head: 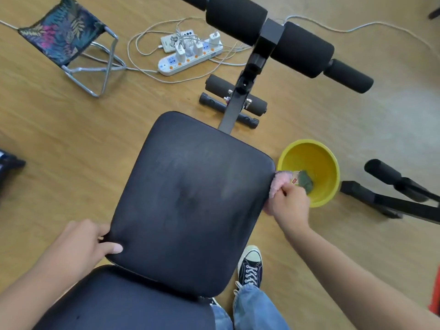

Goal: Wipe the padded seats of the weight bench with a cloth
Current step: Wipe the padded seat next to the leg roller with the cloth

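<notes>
The black padded seat (190,201) of the weight bench fills the middle of the view, with a second black pad (123,303) below it. My right hand (289,206) is closed around a pink cloth (277,182) and presses it against the seat's right edge. My left hand (85,244) grips the seat's lower left corner, thumb on top of the padding.
A yellow basin (309,172) holding a green cloth stands on the wooden floor just right of the seat. Foam rollers (269,34) on the bench post lie beyond. A power strip (190,55) with cables and a folding stool (69,41) sit at the back left. My shoe (250,267) is under the seat's right side.
</notes>
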Action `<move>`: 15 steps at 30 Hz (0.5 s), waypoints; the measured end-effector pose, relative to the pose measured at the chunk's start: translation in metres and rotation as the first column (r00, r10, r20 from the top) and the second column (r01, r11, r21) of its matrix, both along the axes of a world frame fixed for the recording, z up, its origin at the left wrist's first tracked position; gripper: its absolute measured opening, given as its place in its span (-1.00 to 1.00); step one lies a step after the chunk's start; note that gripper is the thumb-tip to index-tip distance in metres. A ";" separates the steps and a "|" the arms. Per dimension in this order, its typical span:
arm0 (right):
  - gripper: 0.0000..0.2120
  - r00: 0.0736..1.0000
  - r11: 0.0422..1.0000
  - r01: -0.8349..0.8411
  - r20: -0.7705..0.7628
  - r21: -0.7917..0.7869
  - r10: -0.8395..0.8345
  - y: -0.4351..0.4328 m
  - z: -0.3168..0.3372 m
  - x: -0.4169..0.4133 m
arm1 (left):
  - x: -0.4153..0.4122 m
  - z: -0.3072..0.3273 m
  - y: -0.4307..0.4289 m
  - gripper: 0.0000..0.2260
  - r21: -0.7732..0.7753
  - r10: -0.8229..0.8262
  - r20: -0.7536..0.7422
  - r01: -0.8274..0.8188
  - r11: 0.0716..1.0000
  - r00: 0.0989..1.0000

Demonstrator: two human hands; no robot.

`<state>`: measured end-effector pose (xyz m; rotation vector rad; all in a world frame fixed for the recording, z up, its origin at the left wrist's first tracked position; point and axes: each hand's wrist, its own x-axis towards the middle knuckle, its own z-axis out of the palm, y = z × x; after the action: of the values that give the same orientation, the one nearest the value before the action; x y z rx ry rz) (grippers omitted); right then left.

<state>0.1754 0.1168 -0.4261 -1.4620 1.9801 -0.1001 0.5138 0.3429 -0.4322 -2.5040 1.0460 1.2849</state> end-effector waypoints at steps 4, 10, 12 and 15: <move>-0.60 0.993 0.989 0.113 0.013 0.096 -0.115 0.097 0.008 0.008 | 0.003 -0.008 0.004 -0.75 0.031 -0.011 0.023 0.011 0.999 1.000; -0.73 0.973 0.969 0.189 0.102 0.156 -0.207 0.076 0.002 0.002 | -0.002 0.000 0.000 -0.75 0.042 -0.006 0.035 0.004 0.999 0.999; -0.65 0.954 0.961 0.273 0.139 -0.031 -0.267 0.020 -0.005 0.011 | -0.004 0.004 -0.003 -0.79 0.058 0.001 0.034 -0.003 0.998 0.999; -0.51 0.961 0.961 0.256 0.135 -0.105 -0.242 0.024 0.006 0.026 | -0.006 0.009 -0.008 -0.90 0.046 -0.006 0.033 0.005 0.999 0.999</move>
<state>0.2013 0.1406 -0.4202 -1.2402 2.0791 -0.4167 0.5080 0.3354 -0.4235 -2.4780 1.0037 1.2474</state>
